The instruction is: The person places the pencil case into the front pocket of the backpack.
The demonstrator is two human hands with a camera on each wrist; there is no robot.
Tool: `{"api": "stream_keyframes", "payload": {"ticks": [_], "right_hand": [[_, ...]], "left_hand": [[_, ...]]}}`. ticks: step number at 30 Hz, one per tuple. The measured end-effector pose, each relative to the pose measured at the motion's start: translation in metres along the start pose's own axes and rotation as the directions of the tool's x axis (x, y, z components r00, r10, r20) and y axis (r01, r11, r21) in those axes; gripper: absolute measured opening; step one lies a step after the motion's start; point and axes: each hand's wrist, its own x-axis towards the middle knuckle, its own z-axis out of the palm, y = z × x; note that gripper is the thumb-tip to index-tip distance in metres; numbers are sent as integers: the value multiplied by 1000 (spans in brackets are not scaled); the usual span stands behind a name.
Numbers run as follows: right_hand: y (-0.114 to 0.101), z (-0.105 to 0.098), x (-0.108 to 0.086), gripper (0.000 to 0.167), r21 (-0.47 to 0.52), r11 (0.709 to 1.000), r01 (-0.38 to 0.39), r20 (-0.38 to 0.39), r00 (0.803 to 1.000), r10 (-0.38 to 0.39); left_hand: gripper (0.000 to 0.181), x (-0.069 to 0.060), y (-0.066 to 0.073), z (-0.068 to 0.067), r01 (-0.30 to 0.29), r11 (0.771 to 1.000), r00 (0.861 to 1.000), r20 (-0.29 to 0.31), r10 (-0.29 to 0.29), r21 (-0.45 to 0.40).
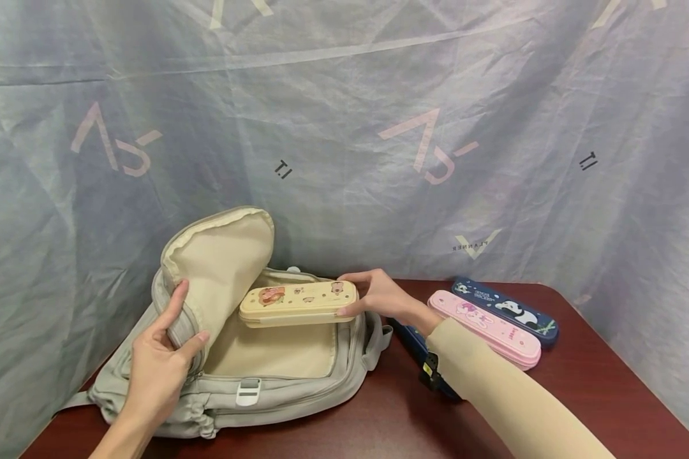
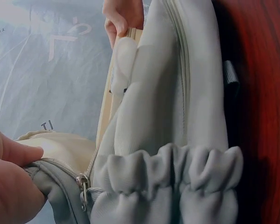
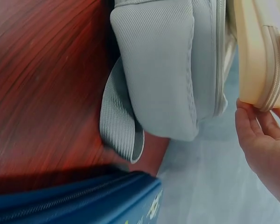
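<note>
Fingers (image 1: 348, 310) of right hand (image 1: 382, 297), head view, pinch yellow pencil case (image 1: 298, 303) above open grey backpack (image 1: 287, 406); left hand (image 1: 158, 366) grips its flap (image 1: 224, 255). Left wrist: zipper pull (image 2: 83, 192) near flap. Right wrist: blue case (image 3: 107, 200) near strap loop (image 3: 117, 116).

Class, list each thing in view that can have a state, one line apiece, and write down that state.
Grey backpack: unzipped, lying on the table.
Backpack flap: folded up, pinched by the left hand.
Yellow case: closed, held at the backpack's opening by the right hand.
Pink case: closed, lying down.
Panda case: closed, lying down.
Blue case nearest the backpack: looks closed, partly hidden.
</note>
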Motion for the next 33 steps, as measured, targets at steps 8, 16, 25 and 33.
{"api": "stream_keyframes", "payload": {"ticks": [8, 16, 25, 33], "right_hand": [[-1, 16, 11, 79, 2, 1000, -4, 0, 1000, 4], [-3, 26, 18, 81, -36, 999, -24, -4, 1000, 24], [-2, 36, 29, 81, -70, 997, -18, -5, 1000, 18], [-2, 47, 40, 76, -113, 994, -5, -11, 1000, 4]], "left_hand": [[88, -2, 1, 3, 1, 997, 999, -50, -5, -80], [88, -2, 1, 3, 6, 996, 998, -62, -11, -85], [88, -2, 2, 3, 2, 997, 997, -72, -8, -79], [87, -1, 1, 3, -14, 998, 997, -80, 8, -66]]}}
